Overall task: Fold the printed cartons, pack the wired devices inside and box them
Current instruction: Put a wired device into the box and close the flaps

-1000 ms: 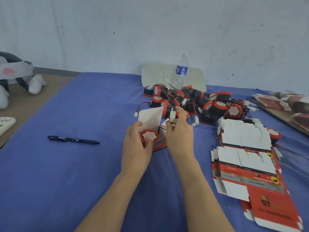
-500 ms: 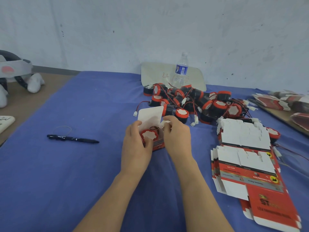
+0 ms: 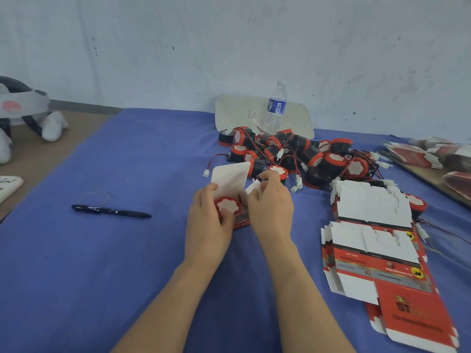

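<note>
A small red printed carton (image 3: 240,221) stands on the blue cloth with its white lid flap (image 3: 230,178) raised. A round red-and-white wired device (image 3: 227,205) sits in its open top. My left hand (image 3: 207,220) grips the carton and device from the left. My right hand (image 3: 271,206) curls over the carton's right side and pinches a small white side flap (image 3: 253,186). Behind lies a pile of wired devices (image 3: 293,154) with red-black leads and white plugs. Flat unfolded cartons (image 3: 369,240) are stacked to the right.
A black pen (image 3: 110,211) lies on the blue tablecloth (image 3: 102,276) at left. A water bottle (image 3: 276,107) stands before a pale board (image 3: 234,115) at the wall. More flat cartons (image 3: 433,159) sit far right; a white headset (image 3: 23,110) far left.
My right hand has lowered from holding a white plug above the carton to the carton's side flap. The device sits lower in the carton. The left hand has kept its hold.
</note>
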Action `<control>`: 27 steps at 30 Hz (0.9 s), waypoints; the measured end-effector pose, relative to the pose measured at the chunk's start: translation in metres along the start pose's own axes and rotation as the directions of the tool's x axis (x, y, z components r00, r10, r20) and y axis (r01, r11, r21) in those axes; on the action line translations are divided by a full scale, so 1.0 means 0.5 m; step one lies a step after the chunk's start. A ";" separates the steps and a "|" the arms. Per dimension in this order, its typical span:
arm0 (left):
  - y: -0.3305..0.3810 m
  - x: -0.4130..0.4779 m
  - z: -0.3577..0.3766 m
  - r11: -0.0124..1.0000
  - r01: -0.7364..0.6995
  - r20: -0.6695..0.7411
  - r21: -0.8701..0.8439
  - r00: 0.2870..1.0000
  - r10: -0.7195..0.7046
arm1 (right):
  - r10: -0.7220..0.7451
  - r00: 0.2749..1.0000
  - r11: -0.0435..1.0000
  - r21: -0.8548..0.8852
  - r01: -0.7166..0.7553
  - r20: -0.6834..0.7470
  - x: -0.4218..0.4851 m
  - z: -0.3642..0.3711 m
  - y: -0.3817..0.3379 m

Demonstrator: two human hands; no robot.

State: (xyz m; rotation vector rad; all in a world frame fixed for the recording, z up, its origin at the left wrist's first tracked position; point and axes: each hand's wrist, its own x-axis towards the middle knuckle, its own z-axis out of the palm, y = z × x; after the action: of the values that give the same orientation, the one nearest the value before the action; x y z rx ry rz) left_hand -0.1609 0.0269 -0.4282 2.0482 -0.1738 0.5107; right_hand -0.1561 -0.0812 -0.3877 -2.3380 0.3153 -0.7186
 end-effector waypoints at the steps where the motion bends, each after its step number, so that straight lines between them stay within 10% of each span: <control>1: 0.000 0.000 0.000 1.000 -0.001 -0.001 -0.001 1.000 0.001 | 0.001 1.000 1.000 0.010 -0.001 -0.007 0.002 -0.002 0.002; 27: -0.004 -0.003 -0.001 0.978 0.015 -0.015 -0.208 1.000 -0.018 | -0.067 0.936 0.873 -0.434 0.223 0.346 -0.014 -0.008 -0.008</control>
State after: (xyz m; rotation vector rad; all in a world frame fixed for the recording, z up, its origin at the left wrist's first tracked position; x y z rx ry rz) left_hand -0.1619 0.0280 -0.4302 1.8391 -0.1922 0.4786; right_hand -0.1639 -0.0778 -0.3855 -2.9180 0.1755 -0.3359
